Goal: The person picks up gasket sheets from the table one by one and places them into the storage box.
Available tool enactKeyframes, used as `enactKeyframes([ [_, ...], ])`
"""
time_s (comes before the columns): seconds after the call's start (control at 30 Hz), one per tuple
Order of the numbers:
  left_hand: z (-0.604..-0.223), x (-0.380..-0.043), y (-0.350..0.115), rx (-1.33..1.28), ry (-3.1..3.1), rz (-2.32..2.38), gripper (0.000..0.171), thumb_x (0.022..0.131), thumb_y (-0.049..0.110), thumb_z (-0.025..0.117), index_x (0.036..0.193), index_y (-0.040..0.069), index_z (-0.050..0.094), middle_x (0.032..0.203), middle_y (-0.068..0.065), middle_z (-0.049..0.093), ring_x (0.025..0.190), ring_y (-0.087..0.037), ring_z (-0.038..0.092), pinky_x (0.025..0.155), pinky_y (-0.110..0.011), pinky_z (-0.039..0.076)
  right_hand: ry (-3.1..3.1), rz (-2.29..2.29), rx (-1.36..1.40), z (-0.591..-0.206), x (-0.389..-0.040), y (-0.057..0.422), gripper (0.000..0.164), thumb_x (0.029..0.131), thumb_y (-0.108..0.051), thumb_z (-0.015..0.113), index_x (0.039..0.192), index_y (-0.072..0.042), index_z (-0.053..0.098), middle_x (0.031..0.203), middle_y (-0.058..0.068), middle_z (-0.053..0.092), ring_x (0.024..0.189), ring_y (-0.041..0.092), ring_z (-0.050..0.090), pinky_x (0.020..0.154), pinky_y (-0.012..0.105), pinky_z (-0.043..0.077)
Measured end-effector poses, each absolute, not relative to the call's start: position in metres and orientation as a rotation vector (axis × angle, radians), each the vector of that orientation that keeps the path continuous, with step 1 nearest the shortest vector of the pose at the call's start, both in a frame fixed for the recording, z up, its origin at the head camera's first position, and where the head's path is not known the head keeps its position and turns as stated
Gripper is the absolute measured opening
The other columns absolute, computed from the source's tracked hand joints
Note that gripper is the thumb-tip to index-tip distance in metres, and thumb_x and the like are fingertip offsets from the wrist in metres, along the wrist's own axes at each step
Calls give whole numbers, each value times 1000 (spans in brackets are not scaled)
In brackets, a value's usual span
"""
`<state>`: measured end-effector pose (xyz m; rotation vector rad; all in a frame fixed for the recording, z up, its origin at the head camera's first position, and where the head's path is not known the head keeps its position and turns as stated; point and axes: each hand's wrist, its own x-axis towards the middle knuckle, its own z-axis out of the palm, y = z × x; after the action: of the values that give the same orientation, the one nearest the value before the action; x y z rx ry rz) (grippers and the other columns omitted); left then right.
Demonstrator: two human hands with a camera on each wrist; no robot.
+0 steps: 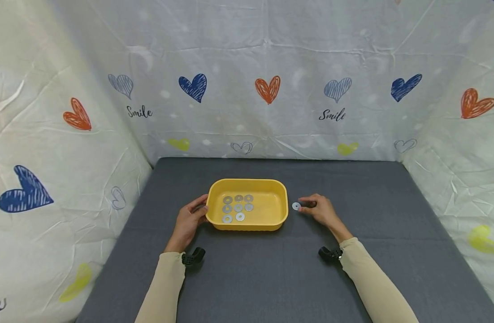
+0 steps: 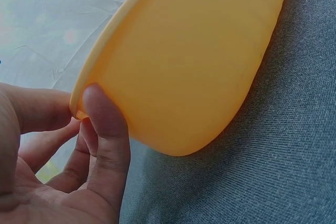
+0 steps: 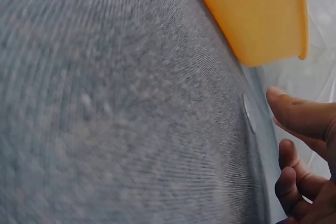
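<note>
A yellow plastic tray point(image 1: 267, 202) sits on the dark grey cloth, with several flat metal washers point(image 1: 238, 207) lying in rows on the left half of its floor. My left hand point(image 1: 189, 223) pinches the tray's left end, the thumb point(image 2: 105, 114) on the outer wall and a finger at the rim. To the right of the tray, one more washer point(image 1: 296, 206) lies on the cloth. Thumb and fingers of my right hand point(image 1: 320, 210) are spread just beside it. In the right wrist view a gap shows between the thumb point(image 3: 299, 114) and this washer point(image 3: 249, 113).
A grey cloth point(image 1: 255, 278) covers the table. White curtains point(image 1: 231, 36) printed with hearts hang at the back and both sides. Each wrist wears a black camera mount point(image 1: 194, 256), below the beige sleeves point(image 1: 162, 287).
</note>
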<state>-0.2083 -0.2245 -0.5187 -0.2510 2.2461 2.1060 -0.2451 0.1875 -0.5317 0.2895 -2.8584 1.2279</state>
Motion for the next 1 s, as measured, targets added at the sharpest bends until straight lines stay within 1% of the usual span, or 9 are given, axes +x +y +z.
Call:
enactKeyframes([
  [0.1,-519,-209,-225,-254,2243,2106,46,99,11,57,144,12,50,136,-12,52,95,-17,61,71,-21,55,-2880,1229,318,-533,-247,188,35,81,-20,80,114,-9,75,96,10,66,82,18,50,72,29,39],
  [0.23,-519,-209,-225,-257,2234,2114,47,98,11,57,145,12,50,136,-12,52,93,-16,62,71,-20,55,-2897,1230,356,-536,-250,187,36,82,-19,79,115,-9,74,95,10,66,82,18,52,72,29,40],
  [0.5,-519,-209,-226,-261,2227,2120,47,98,10,57,145,11,49,137,-12,52,94,-17,61,70,-20,54,-2921,1207,315,-537,-253,185,35,82,-18,80,116,-11,74,93,10,65,81,18,54,70,28,40],
  [0.77,-521,-210,-228,-235,2225,2111,47,99,9,56,146,11,48,139,-15,50,92,-16,61,70,-20,54,-2943,1176,283,-539,-254,183,37,81,-20,80,117,-12,74,93,9,65,82,19,55,71,29,39],
  [0.87,-521,-210,-228,-228,2225,2111,47,99,9,56,146,10,48,140,-16,50,92,-15,61,70,-19,53,-2938,1168,262,-540,-255,183,36,81,-20,80,116,-13,75,94,8,65,82,20,55,71,29,39],
  [1.0,-521,-210,-227,-234,2229,2112,47,99,9,56,145,11,49,137,-13,51,92,-16,60,70,-20,54,-2920,1170,236,-543,-254,182,31,81,-18,80,110,-13,77,94,8,66,83,20,56,72,29,40],
])
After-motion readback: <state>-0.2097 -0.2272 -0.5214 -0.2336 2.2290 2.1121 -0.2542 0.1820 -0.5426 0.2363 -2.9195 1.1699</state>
